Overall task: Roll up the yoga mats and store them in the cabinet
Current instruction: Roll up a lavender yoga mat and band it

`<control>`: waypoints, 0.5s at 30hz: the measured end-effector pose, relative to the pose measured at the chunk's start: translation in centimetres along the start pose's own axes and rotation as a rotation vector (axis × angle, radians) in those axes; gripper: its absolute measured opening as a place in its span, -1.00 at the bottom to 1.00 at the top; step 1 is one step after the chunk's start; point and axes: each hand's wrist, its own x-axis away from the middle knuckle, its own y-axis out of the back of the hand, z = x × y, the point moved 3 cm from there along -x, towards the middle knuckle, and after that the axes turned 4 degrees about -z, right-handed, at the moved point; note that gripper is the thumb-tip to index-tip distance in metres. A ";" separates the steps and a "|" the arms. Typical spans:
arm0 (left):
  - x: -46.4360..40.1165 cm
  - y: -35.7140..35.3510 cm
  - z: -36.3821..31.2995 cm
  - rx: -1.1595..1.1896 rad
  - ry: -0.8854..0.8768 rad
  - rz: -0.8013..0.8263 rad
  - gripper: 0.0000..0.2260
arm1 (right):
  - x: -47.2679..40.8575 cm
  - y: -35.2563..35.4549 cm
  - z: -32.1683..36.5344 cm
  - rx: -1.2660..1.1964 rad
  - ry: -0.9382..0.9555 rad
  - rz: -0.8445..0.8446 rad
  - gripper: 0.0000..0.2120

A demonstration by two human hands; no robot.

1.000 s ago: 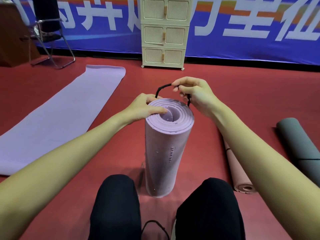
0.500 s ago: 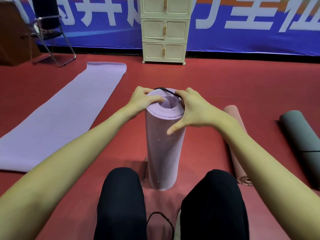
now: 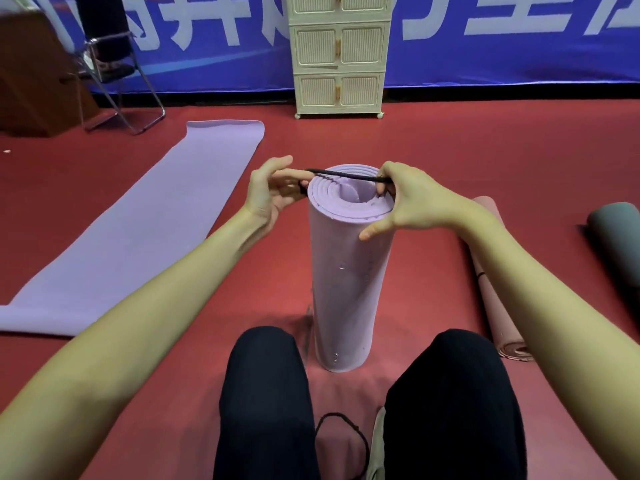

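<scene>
- We've got the rolled purple mat (image 3: 346, 278) standing upright on the red floor (image 3: 450, 161), right between our knees (image 3: 266, 393).
- Our left hand (image 3: 272, 190) pinches one end of a black elastic band (image 3: 346, 174), fingers curled round it just beside the top rim of the roll.
- Our right hand (image 3: 412, 199) grips the other end, with the thumb stretched down against the side of the roll.
- The band is pulled taut across the top of the roll, over the spiral end.
- A second purple mat (image 3: 138, 230) lies flat and unrolled on the floor to our left.
- A rolled pink mat (image 3: 498, 306) and a rolled grey mat (image 3: 616, 244) lie on the floor to our right.
- The cream cabinet (image 3: 339, 60) stands against the blue banner (image 3: 502, 46), doors closed, well apart from us.
- Another black band (image 3: 346, 434) lies on the floor between our legs.
- A folding chair (image 3: 117, 81) sits off in the far left corner.
</scene>
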 end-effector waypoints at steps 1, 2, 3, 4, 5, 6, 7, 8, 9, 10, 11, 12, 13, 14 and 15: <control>-0.1 0.2 -0.2 0.034 0.008 0.019 -0.66 | -0.2 0.0 0.0 0.003 -0.001 0.002 -0.35; -0.1 0.4 -0.5 0.081 0.024 0.031 -0.69 | -0.3 -0.1 0.0 0.002 0.002 0.001 -0.36; 0.0 0.4 -0.7 0.142 0.047 0.049 -0.74 | -0.4 -0.1 -0.1 -0.002 0.006 -0.004 -0.38; 0.1 0.3 -0.8 0.183 0.066 0.077 -0.76 | -0.4 -0.2 -0.1 -0.008 0.013 -0.012 -0.39; 0.3 0.1 -1.0 0.175 0.064 0.122 -0.72 | -0.3 -0.2 -0.1 -0.017 0.023 -0.023 -0.40; 0.4 0.0 -1.2 0.108 0.030 0.182 -0.66 | -0.2 -0.3 -0.1 -0.028 0.039 -0.038 -0.40; 0.6 0.0 -1.3 -0.019 -0.035 0.246 -0.63 | -0.1 -0.5 -0.1 -0.042 0.062 -0.056 -0.40; 0.8 0.0 -1.5 -0.192 -0.117 0.313 -0.62 | 0.1 -0.7 -0.2 -0.060 0.086 -0.075 -0.40; 1.0 0.1 -1.8 -0.371 -0.187 0.367 -0.61 | 0.3 -0.9 -0.2 -0.086 0.112 -0.093 -0.40; 1.2 0.2 -2.0 -0.515 -0.232 0.408 -0.55 | 0.6 -1.2 -0.2 -0.116 0.127 -0.114 -0.41; 1.5 0.4 -2.2 -0.622 -0.267 0.431 -0.48 | 0.9 -1.5 -0.3 -0.143 0.131 -0.136 -0.42; 1.7 0.4 -2.4 -0.691 -0.303 0.444 -0.41 | 1.2 -1.8 -0.3 -0.159 0.126 -0.161 -0.43; 1.9 0.4 -2.5 -0.739 -0.336 0.440 -0.39 | 1.5 -2.1 -0.2 -0.163 0.123 -0.188 -0.43; 2.0 0.4 -2.4 -0.776 -0.370 0.416 -0.41 | 1.8 -2.4 -0.1 -0.159 0.124 -0.220 -0.44; 2.1 0.3 -2.4 -0.824 -0.407 0.382 -0.43 | 2.0 -2.7 0.1 -0.149 0.132 -0.259 -0.45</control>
